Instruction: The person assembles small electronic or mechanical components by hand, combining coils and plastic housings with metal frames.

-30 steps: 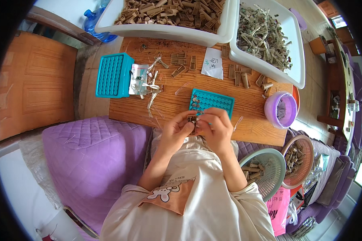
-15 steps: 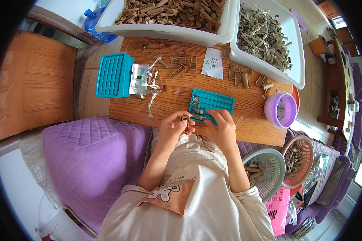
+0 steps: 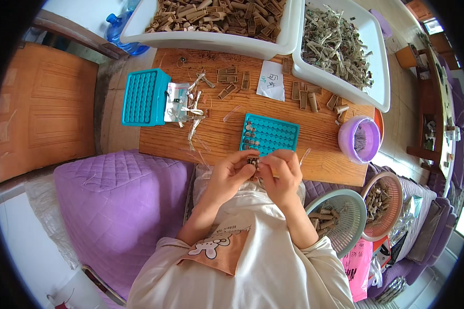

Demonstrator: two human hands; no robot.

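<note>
My left hand [image 3: 228, 174] is closed round a small brown plastic case [image 3: 253, 161] with dark and metallic parts inside it. Pinched together at the case's right side are the fingers of my right hand [image 3: 281, 177]; whatever sits between those fingertips is too small to make out. Just beyond both hands lies a teal tray [image 3: 276, 135] with rows of round pockets. Several round silver button cells [image 3: 250, 135] fill part of its left side. My hands hide the tray's near edge.
Big white bins of brown cases [image 3: 273, 49] and wired pieces [image 3: 340, 80] line the table's far side. A teal tray stack [image 3: 145, 98] and white wires [image 3: 195, 110] lie left. Right are a purple tub [image 3: 348, 141], a grey-green basket [image 3: 353, 226] and a pink basket [image 3: 392, 206].
My right hand has drawn back from the button cells in the tray to the brown case. My left hand has moved a little right with the case, so both hands now meet.
</note>
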